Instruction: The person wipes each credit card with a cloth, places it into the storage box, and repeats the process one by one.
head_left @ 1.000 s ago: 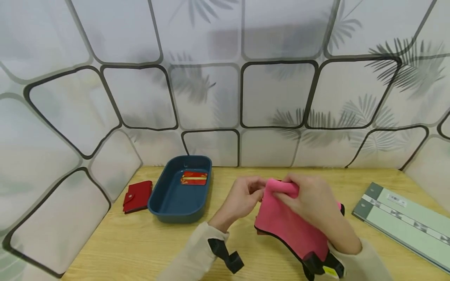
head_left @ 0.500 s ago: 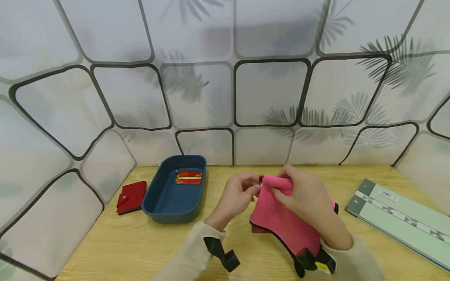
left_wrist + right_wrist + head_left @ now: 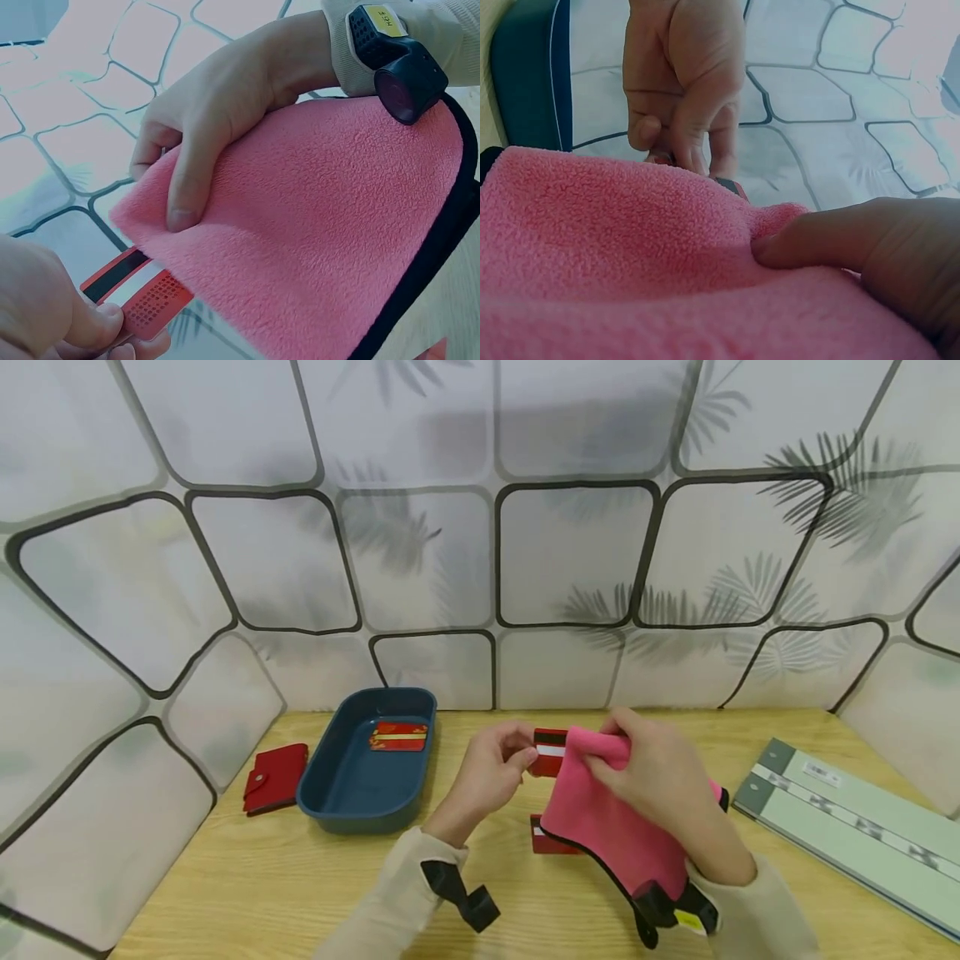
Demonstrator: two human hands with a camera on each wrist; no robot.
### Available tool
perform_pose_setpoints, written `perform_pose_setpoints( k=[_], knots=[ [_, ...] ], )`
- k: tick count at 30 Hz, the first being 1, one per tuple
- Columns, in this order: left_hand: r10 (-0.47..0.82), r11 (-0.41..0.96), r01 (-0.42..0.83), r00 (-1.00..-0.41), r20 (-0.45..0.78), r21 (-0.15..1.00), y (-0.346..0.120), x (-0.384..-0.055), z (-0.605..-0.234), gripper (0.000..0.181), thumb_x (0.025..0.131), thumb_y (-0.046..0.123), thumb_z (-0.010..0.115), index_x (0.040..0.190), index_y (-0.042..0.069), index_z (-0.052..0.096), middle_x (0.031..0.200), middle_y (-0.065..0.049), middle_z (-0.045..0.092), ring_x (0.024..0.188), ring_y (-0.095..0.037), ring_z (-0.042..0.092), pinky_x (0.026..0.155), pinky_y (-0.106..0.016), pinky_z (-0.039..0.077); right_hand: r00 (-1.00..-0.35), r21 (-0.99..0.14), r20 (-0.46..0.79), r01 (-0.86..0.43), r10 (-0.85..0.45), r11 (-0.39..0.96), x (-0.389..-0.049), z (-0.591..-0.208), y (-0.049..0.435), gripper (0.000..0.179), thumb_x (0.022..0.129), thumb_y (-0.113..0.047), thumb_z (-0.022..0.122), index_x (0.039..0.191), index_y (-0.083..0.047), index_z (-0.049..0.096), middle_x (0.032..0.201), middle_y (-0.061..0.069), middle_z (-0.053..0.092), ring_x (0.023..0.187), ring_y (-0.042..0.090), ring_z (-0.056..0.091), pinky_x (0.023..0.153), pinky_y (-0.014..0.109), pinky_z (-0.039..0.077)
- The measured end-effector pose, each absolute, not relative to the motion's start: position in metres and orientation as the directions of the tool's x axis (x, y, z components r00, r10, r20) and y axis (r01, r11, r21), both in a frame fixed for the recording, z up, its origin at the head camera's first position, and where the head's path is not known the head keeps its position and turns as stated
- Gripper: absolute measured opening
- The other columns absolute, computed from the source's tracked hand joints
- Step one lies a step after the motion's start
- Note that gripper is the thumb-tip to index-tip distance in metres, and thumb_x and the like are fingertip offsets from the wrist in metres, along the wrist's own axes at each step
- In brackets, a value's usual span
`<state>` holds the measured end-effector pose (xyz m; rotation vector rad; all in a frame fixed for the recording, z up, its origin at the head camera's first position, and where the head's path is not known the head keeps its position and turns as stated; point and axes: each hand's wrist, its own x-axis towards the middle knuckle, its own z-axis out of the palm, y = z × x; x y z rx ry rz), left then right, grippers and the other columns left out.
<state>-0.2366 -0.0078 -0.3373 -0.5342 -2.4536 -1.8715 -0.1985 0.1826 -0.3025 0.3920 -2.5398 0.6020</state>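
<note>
Between its thumb and fingers my left hand [image 3: 487, 777] pinches a red card [image 3: 549, 760] with a black stripe and a white band. The card's right part is hidden behind a pink cloth [image 3: 315, 202] with black edging. My right hand [image 3: 667, 785] grips the upper part of this cloth, thumb on the near side, and the rest drapes toward the wrist. In the right wrist view the cloth [image 3: 615, 232] covers most of the card. On the table under the cloth's left edge lies another red card [image 3: 551, 839], partly hidden.
A blue tray [image 3: 360, 822] stands to the left, holding a red and gold card [image 3: 399, 737]. Left of it lies a red snap-fastened card holder [image 3: 276, 778]. At the right is a pale green album-like book [image 3: 847, 818] on the wooden table [image 3: 247, 893]. A patterned curtain rises behind.
The card in my left hand has come into view at the cloth's left edge as that hand shifted slightly left. More of the lower card shows too. The right hand keeps its grip.
</note>
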Motion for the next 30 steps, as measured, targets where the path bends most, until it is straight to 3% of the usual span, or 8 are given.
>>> perform_pose_setpoints(
  k=[13,17,21,30],
  knots=[
    [0.177,0.187,0.272,-0.954,0.240,0.944,-0.021,-0.240,-0.334,0.009,0.092,-0.003,0.058,0.100,-0.004,0.062,0.086,-0.019,0.067,0.065,-0.011,0.056,0.059,-0.028,0.051,-0.821,-0.305,0.567,-0.292,-0.074,0.906,-0.212,-0.302,0.214,0.014,0.076,-0.012,0.073,0.081,-0.010,0.059,0.059,0.002,0.051,0.053,0.020,0.045,0.049,0.031,0.033],
    [0.166,0.165,0.264,-0.957,0.237,0.950,-0.023,-0.240,-0.331,0.010,0.093,-0.001,0.057,0.102,-0.005,0.061,0.088,-0.021,0.067,0.065,-0.012,0.060,0.062,-0.034,0.055,-0.791,-0.289,0.606,-0.316,-0.083,0.904,-0.212,-0.301,0.219,0.015,0.074,-0.009,0.073,0.080,-0.010,0.059,0.057,0.001,0.050,0.051,0.018,0.043,0.048,0.029,0.032],
    [0.159,0.140,0.250,-0.961,0.228,0.958,-0.022,-0.241,-0.330,0.013,0.093,-0.001,0.056,0.103,-0.007,0.060,0.090,-0.022,0.067,0.065,-0.013,0.063,0.060,-0.029,0.054,-0.766,-0.293,0.636,-0.347,-0.089,0.891,-0.211,-0.299,0.217,0.017,0.073,-0.009,0.075,0.080,-0.010,0.060,0.058,0.002,0.053,0.051,0.017,0.044,0.049,0.029,0.033],
    [0.175,0.025,0.278,-0.947,0.270,0.960,-0.024,-0.243,-0.331,0.035,0.090,-0.008,0.056,0.123,0.003,0.048,0.086,-0.025,0.064,0.062,-0.012,0.063,0.056,-0.026,0.051,-0.737,-0.283,0.666,-0.390,-0.113,0.876,-0.209,-0.300,0.209,0.020,0.071,-0.009,0.078,0.080,-0.012,0.060,0.058,0.000,0.053,0.051,0.015,0.043,0.048,0.029,0.033]
  ],
)
